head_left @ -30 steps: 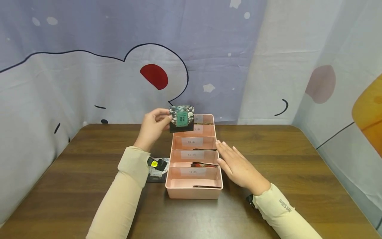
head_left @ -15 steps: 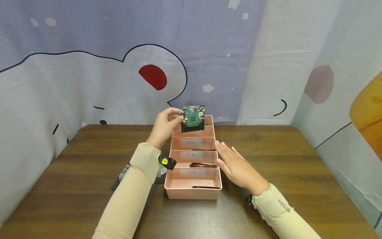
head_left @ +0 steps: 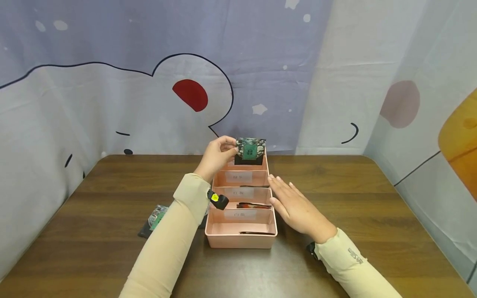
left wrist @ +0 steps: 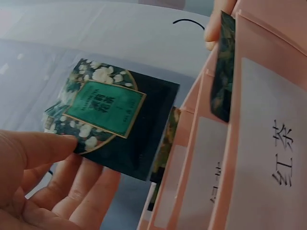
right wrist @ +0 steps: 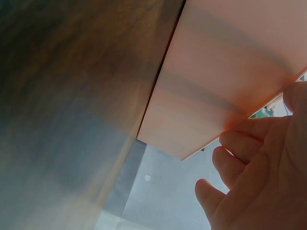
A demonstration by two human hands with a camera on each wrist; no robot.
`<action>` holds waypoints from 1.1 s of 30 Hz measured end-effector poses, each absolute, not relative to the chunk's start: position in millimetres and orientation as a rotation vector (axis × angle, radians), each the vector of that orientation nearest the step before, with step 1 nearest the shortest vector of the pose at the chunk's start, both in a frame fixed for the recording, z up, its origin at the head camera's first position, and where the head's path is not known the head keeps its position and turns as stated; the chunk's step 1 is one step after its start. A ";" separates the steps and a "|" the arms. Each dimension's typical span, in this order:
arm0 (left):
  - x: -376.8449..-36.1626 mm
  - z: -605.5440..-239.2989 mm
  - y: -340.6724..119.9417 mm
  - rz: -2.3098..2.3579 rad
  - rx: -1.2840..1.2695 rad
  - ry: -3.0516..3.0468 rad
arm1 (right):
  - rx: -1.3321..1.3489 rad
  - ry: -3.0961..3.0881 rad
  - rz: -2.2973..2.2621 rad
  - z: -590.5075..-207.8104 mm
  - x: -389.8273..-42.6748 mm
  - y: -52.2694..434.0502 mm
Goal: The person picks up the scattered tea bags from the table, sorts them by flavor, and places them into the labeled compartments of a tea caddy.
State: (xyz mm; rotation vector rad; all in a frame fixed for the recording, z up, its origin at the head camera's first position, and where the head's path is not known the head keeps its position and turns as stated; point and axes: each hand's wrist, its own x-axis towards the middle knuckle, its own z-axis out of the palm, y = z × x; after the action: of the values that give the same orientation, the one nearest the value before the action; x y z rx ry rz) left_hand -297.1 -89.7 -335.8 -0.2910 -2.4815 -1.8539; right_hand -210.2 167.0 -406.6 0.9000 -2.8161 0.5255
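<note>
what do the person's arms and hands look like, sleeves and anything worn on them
Both arms wear long, close-fitting cream sleeves ending at the wrists. The left hand and right hand are bare, without gloves or visible rings. A small black device with a yellow round mark is strapped at the left wrist, and a black strap shows under the right wrist. The right sleeve carries a small grey printed marking.

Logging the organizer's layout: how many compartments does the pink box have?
4 show in the pink box: nearest, second, third, and farthest, where the left hand holds a packet. That packet may hide another.
</note>
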 end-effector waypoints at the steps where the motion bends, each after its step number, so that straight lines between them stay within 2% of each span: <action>1: -297.4 -336.7 -88.8 -1.848 -0.286 -2.500 | 0.900 -2.816 0.528 -406.5 -210.1 166.8; 16: -299.8 -350.0 -80.6 -1.816 -0.313 -2.727 | 0.901 -2.826 0.536 -406.7 -209.7 165.7; 33: -295.4 -346.7 -83.5 -1.768 -0.465 -2.777 | 0.922 -2.818 0.547 -406.1 -211.3 163.1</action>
State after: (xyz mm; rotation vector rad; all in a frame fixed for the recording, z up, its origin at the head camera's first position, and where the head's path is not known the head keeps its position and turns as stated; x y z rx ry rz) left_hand -295.4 -83.5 -346.7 -0.4647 -2.7773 -1.7679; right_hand -211.3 163.1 -406.1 0.9215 -2.8181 0.5473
